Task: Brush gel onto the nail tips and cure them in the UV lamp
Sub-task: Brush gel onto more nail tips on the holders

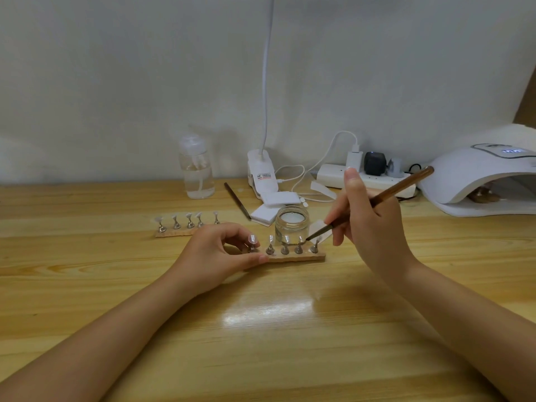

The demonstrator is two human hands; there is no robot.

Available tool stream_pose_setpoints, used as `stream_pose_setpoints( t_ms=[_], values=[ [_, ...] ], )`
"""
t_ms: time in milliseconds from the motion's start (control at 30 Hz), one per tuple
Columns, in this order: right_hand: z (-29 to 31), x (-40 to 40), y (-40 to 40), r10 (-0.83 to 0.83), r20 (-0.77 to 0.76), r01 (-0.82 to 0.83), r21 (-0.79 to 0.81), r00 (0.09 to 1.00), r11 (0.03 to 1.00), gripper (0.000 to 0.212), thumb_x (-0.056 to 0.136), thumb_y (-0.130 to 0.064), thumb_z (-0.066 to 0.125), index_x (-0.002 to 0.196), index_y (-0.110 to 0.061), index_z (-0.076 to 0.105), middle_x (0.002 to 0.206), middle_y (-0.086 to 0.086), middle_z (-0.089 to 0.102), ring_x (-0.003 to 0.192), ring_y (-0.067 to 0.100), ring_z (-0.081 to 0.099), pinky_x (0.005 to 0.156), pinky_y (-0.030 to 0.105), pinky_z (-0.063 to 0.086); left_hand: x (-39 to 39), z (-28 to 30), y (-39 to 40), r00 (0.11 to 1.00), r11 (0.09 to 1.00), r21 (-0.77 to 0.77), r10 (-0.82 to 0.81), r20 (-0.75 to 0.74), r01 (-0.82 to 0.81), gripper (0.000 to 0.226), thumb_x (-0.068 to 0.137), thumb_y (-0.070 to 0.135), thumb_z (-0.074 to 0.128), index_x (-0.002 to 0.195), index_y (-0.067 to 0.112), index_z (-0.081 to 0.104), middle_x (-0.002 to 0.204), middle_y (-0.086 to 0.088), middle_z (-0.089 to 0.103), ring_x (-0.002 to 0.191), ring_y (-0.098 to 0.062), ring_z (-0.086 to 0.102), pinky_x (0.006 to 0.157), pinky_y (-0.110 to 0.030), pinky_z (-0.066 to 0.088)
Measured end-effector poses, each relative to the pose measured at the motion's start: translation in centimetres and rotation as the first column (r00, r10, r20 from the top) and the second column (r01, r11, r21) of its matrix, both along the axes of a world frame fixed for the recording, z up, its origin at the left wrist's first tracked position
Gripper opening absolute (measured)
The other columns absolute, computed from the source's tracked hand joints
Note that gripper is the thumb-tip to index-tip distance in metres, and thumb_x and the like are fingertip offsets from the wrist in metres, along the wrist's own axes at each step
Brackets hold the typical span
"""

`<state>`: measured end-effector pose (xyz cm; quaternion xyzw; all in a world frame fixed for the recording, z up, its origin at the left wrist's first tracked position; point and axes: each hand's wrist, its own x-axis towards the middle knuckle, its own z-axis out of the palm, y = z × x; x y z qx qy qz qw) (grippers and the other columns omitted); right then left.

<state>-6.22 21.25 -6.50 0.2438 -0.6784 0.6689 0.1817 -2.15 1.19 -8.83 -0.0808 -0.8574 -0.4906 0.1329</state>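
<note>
Here I see glossy pale pine planks on the desk (261, 329), with lamp glare on the varnish. My left hand (220, 253) curls its fingers round the left end of a thin, rough-edged wooden strip (293, 258) that carries five small metal stands, each topped with a clear nail tip (301, 240). My right hand (371, 224) grasps a slim brown wooden brush (385, 192) like a pen, its dark point touching the fourth tip from the left. Just behind the strip stands a squat, round glass jar (291, 223), lid off, partly blocking the view of a pile of square white pads (268, 211). A second strip of five stands (185, 224) lies further left, its right end hidden by my left knuckles. A second dark brush (236, 200) lies slanted near the pads. At the far right sits the UV lamp (475, 178), a smooth white arched dome with a lit display; something brownish shows under it, too dim to tell. Along the wall are a clear plastic pump bottle (197, 166), a white clip lamp (261, 172) with a bending neck, and a white power strip (342, 175) with plugs.
</note>
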Motion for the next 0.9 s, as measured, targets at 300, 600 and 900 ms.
stream_pose_setpoints(
  t_ms=[300,600,900],
  values=[
    [-0.1,-0.7,0.9,-0.118,-0.030,0.119,0.029,0.993,0.992,0.062,0.088,-0.044,0.036,0.048,-0.003,0.057,0.034,0.002,0.047,0.033,0.008,0.045,0.044,0.011,0.038,0.0,0.1,0.0,1.000,1.000,-0.008,0.010,0.008,-0.010,0.016,0.061,0.017,0.080,0.072,0.020,0.067,0.072,0.003,0.069,0.067,-0.001,0.063,0.063,-0.009,0.048],
    [0.4,-0.8,0.9,-0.070,0.002,0.070,0.021,0.998,0.997,0.060,0.099,-0.025,0.036,0.050,0.003,0.056,0.033,0.002,0.046,0.031,0.006,0.041,0.042,0.008,0.034,-0.1,0.0,-0.1,1.000,1.000,0.027,0.007,0.015,-0.008,0.025,0.052,0.033,0.076,0.073,0.022,0.066,0.072,0.009,0.070,0.067,0.001,0.063,0.062,-0.008,0.047],
    [2.0,-1.8,2.3,-0.210,-0.164,0.256,0.359,0.964,0.898,0.021,0.094,-0.022,0.048,0.077,-0.021,0.061,0.068,-0.005,0.065,0.058,0.001,0.057,0.057,0.017,0.045,-0.2,-0.3,-0.3,1.000,0.995,0.098,0.024,0.014,-0.026,0.054,0.043,0.044,0.077,0.091,0.029,0.058,0.077,0.010,0.070,0.070,-0.001,0.063,0.065,-0.009,0.047]
  ],
)
